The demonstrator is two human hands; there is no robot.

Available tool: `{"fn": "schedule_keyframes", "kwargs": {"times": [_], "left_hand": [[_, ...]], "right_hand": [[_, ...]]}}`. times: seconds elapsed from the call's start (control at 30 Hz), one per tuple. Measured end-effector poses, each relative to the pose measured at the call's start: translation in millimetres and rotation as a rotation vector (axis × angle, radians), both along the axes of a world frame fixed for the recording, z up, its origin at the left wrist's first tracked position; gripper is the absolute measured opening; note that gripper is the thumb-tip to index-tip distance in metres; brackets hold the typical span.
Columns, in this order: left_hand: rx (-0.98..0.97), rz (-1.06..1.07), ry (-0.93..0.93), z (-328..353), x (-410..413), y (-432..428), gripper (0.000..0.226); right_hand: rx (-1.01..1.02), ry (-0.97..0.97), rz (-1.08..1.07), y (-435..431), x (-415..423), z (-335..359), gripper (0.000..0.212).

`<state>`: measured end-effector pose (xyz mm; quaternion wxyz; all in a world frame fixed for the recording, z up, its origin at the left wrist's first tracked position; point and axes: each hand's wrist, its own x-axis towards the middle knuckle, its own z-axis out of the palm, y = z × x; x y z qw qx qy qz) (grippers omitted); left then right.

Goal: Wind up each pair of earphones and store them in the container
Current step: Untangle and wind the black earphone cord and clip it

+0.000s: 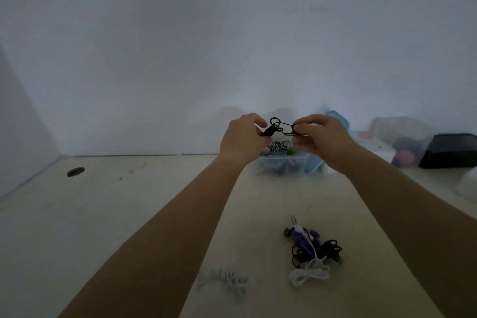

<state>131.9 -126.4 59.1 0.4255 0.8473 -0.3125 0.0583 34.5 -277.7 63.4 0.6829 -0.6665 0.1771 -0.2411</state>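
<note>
A pair of black earphones (pixel 274 127), partly wound into a small bundle, hangs in the air between both hands. My left hand (pixel 242 137) pinches the bundled end. My right hand (pixel 320 137) pinches the loose cable end. Both are held above a clear plastic container (pixel 281 166) that holds several wound earphones. On the table nearer to me lies a tangled pile of black, purple and white earphones (pixel 311 248). A pale striped pair (pixel 227 280) lies to its left.
A blue lid (pixel 335 116) leans behind the container against the wall. Clear boxes (pixel 402 137) and a black box (pixel 451 151) stand at the far right. A round hole (pixel 75 171) is in the wooden table at the left.
</note>
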Motion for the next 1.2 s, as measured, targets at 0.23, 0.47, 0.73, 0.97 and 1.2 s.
{"fn": "schedule_keyframes", "kwargs": {"times": [0.23, 0.47, 0.73, 0.97, 1.2], "left_hand": [[0.253, 0.093, -0.116, -14.3, 56.2, -54.5, 0.013], [0.38, 0.061, -0.201, -42.8, 82.3, -69.0, 0.016], [0.237, 0.044, -0.16, -51.0, 77.2, -59.0, 0.038], [0.224, -0.003, -0.147, -48.5, 61.2, -44.9, 0.044], [0.139, -0.061, -0.084, -46.1, 21.4, -25.3, 0.022]], "right_hand": [[-0.406, 0.21, -0.165, -48.0, 59.7, -16.1, 0.004], [-0.742, 0.432, -0.029, -60.6, 90.4, -39.5, 0.012], [-0.949, 0.503, -0.02, -51.6, 84.7, -36.2, 0.028], [-0.958, 0.508, -0.091, -45.5, 68.8, -26.9, 0.033], [-0.792, 0.244, -0.069, -22.6, 21.9, -26.7, 0.03]]}}
